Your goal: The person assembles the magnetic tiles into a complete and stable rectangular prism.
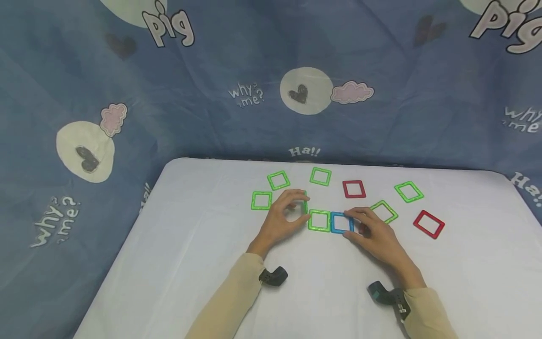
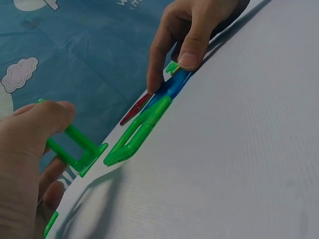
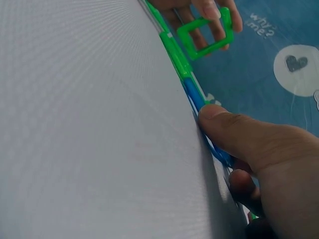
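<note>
My left hand (image 1: pixel 283 215) pinches a green square frame-shaped tile (image 1: pixel 305 202) between thumb and fingers. That tile stands roughly upright above the table, its open middle visible in the right wrist view (image 3: pixel 212 49). My right hand (image 1: pixel 381 238) grips a blue square tile (image 1: pixel 338 232) by its edges, thumb on the near side and a finger on the far side. The blue tile lies edge to edge with a flat green tile (image 1: pixel 319 230). In the left wrist view, the held tile's lower edge (image 2: pixel 93 160) is apart from the flat green one (image 2: pixel 142 137).
Several loose green tiles (image 1: pixel 261 208) and two red tiles (image 1: pixel 354 196) lie around the hands on the white table (image 1: pixel 190 282). One green tile (image 1: pixel 391 217) is close behind my right hand. A blue printed cloth (image 1: pixel 237 127) hangs beyond the table's far edge.
</note>
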Available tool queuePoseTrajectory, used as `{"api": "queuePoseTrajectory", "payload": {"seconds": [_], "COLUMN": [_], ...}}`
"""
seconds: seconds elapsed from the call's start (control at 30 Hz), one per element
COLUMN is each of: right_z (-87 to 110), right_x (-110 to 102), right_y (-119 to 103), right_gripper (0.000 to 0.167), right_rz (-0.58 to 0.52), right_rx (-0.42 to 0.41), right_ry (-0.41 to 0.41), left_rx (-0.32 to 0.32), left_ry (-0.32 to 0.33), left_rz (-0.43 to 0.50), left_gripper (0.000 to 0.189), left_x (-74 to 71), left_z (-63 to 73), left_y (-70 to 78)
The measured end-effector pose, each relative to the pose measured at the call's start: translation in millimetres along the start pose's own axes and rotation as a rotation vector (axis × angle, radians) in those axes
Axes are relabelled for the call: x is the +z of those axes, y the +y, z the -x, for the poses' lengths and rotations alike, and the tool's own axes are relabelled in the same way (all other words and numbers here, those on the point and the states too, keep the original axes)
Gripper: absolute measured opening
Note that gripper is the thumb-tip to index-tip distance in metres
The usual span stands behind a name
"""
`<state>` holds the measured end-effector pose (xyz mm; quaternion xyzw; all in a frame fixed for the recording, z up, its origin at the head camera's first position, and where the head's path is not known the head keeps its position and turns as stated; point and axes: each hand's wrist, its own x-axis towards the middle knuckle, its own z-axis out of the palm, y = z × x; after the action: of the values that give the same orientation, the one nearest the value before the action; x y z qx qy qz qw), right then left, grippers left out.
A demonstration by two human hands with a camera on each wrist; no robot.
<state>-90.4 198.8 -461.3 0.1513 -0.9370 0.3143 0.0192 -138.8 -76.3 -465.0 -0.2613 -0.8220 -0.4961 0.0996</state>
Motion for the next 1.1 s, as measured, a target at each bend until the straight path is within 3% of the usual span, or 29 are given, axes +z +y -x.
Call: {"api": "queuePoseTrajectory", "payload": {"seconds": [0.43,0.63,0.93,1.1], "right_z": [-0.5,-0.4,0.2,0.5], "right_x": [3.1,1.7,-0.3,-0.4], "right_y": [0.9,1.2,-0.3,-1.1], "right_gripper": [0.053,0.053,0.053,0.052], "right_rz": [0.008,0.006,0.0,0.0], "right_rx": [-0.003,-0.007,-0.017,-0.014], "right_ry": [0.009,0.011,0.015,0.012], "left_rx": [-0.003,0.025,0.025,0.023], "left_ry": [-0.084,-0.112,-0.126,-0.123], "left_rz": [0.068,0.074,0.065,0.075], "left_gripper": [0.04,0.038,0.036,0.026], "left_x": [1.3,0.6,0.4,-0.1], "left_z": [3.9,3.3,2.2,3.4], "left_y": [4.4,3.1,3.0,3.7]}}
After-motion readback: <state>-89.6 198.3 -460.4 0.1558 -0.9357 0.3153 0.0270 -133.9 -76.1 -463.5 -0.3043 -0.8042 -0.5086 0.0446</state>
